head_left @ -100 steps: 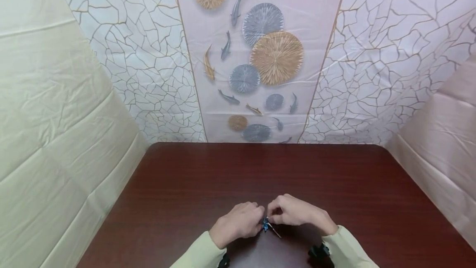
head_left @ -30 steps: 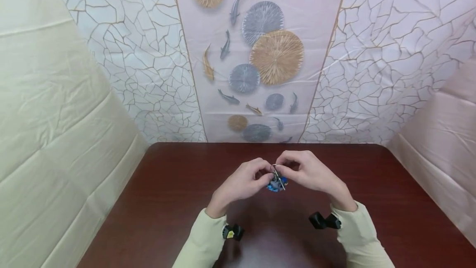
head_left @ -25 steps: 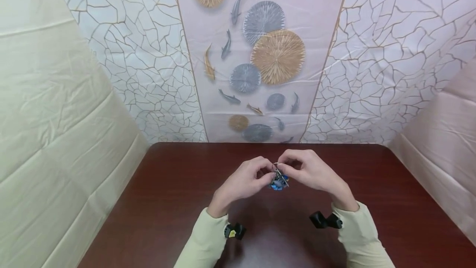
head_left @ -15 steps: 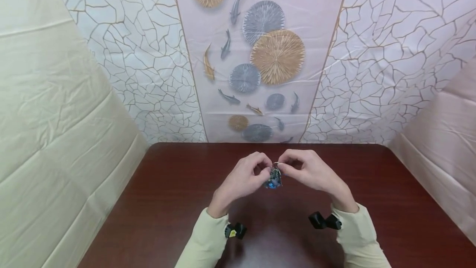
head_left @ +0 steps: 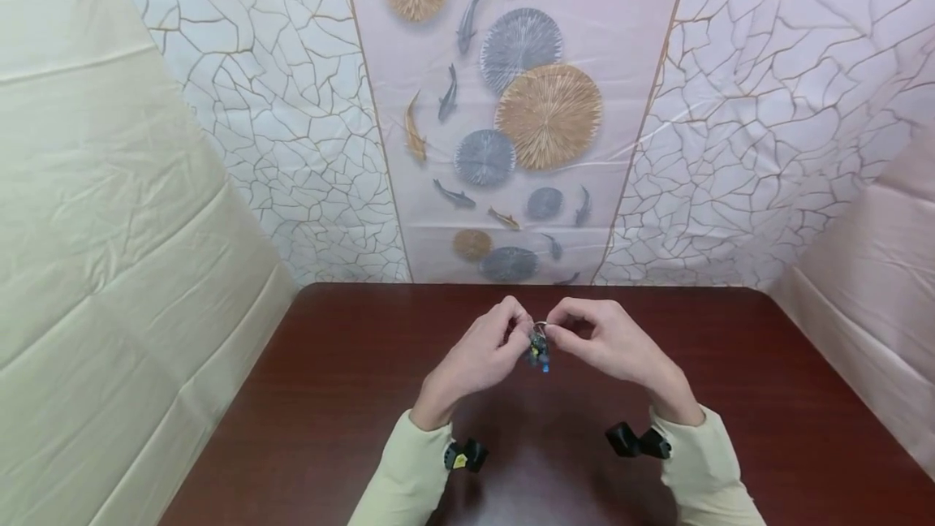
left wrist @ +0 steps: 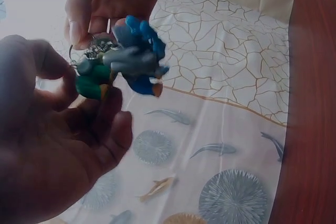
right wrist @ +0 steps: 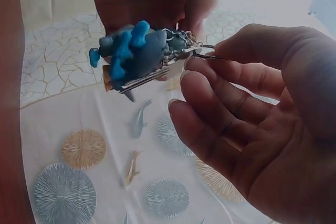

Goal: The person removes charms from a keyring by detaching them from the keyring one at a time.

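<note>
Both hands hold one bunch of keys and charms on a metal key ring [right wrist: 208,51], raised over the table. My right hand [head_left: 612,341] pinches the ring's right side between thumb and index finger; its other fingers are loosely bent in the right wrist view. With thumb and fingertips my left hand [head_left: 478,354] pinches the opposite side of the ring, by the small chains. Below the ring hang rubbery figure charms [left wrist: 137,59] in blue, grey and green, with orange bits. Long silvery metal pieces [right wrist: 149,80], apparently keys, lie along the charms. Exactly what the left fingertips grip is partly hidden.
A dark red-brown table [head_left: 351,396] spreads under the hands. Behind it hangs a patterned cloth [head_left: 504,144] with fish and round motifs, and pale cloth walls [head_left: 131,282] stand at the sides. Black wrist cameras [head_left: 465,455] sit at both cuffs.
The hands have lifted the bunch from the table's near part and moved it farther forward. Over the last second the charms have turned and swung below the ring, while the right hand stays nearly still.
</note>
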`<state>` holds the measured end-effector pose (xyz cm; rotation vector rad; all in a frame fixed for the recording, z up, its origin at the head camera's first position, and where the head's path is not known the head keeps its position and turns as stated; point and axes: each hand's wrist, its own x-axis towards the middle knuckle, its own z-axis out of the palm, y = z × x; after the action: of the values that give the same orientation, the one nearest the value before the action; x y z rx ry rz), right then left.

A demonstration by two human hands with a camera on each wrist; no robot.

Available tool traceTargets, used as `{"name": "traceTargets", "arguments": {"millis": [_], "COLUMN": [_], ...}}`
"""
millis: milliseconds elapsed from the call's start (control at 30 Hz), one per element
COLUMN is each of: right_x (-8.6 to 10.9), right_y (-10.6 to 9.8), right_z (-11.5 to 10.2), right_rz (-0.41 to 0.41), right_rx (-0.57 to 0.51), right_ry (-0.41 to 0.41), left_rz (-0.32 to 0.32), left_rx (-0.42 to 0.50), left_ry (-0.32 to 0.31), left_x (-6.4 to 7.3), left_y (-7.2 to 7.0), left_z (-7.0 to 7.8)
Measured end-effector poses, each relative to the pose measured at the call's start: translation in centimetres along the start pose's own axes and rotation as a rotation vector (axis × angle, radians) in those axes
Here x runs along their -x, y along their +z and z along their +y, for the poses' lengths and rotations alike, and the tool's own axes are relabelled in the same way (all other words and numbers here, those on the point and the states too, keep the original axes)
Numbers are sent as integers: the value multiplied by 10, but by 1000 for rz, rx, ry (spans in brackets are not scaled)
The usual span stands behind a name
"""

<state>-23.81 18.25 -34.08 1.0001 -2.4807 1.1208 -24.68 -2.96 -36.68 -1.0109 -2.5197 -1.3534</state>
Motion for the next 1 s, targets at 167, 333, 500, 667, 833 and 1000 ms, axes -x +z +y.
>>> {"name": "traceTargets", "arguments": {"millis": [167,333,500,667,833,1000], "right_x": [0,1,2,3,4,4], "right_y": [2,6,5,3,1,4], "right_z": [-1,-1,-2,0,-1,-5], "right_rz": [9,4,14,28,19,16], "right_rx": [-2,-2,7,24,17,2], "right_ry": [-9,-10,-4,-2,-18,-16], "left_rz": [57,69,25,-3,-7,-6], "left_rx": [4,14,-15,-74,-149,-149], "left_ry": [51,47,53,94,123,110], "left_x": [0,2,3,6,7,9], "left_y": [-2,-5,-8,-15,-19,-19], "left_z": [-1,-2,-2,2,5,7]}}
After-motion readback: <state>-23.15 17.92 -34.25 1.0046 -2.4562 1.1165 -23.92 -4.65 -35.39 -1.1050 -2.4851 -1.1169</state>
